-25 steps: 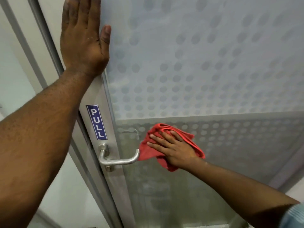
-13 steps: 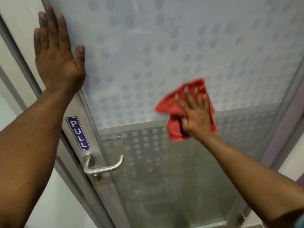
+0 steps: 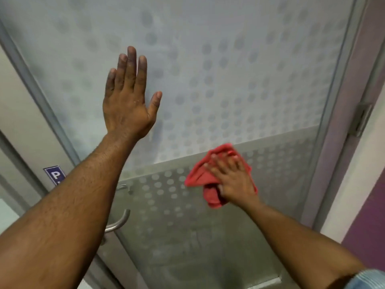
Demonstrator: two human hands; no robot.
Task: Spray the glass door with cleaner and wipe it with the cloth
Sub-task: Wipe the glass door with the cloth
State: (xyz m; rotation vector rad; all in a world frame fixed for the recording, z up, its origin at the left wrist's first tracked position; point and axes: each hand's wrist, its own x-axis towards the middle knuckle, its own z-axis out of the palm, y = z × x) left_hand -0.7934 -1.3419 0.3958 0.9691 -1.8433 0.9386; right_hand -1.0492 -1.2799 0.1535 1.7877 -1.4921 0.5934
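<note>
On the glass door [image 3: 229,80], mid-wipe: right hand [image 3: 233,182] flat on the red cloth [image 3: 200,178], fingers spread over it, pressing it to the pane right at the seam where the pale frosted upper panel meets the greyer lower one. Cloth bunched, one fold hanging below the palm. Motion blur on hand and cloth, so probably moving.

Left hand [image 3: 127,101] laid flat on the upper glass, fingers straight and together, thumb out; holding nothing, probably bracing the door.

Progress, judged only from this view:
- Spraying likely done. No spray bottle visible anywhere, both hands accounted for.
- Wiping underway, somewhere in the middle. Cloth sits roughly at mid-height, right of centre.
- Lower panel looks streaky and smeared, with patchy dull marks near the bottom; likely still needs passes.
- Upper panel shows faint smudges near the top centre and beside the left thumb; cannot tell wet film from frosting or reflection.
- Top and very bottom of door out of frame; state unknown.

Door itself: frosted with a dot pattern, metal frame, lever handle [image 3: 118,223] and blue sign [image 3: 54,174] at the left edge, both partly hidden behind the left forearm. Hinge [image 3: 361,119] on the right frame, purple wall [image 3: 370,226] beyond.
</note>
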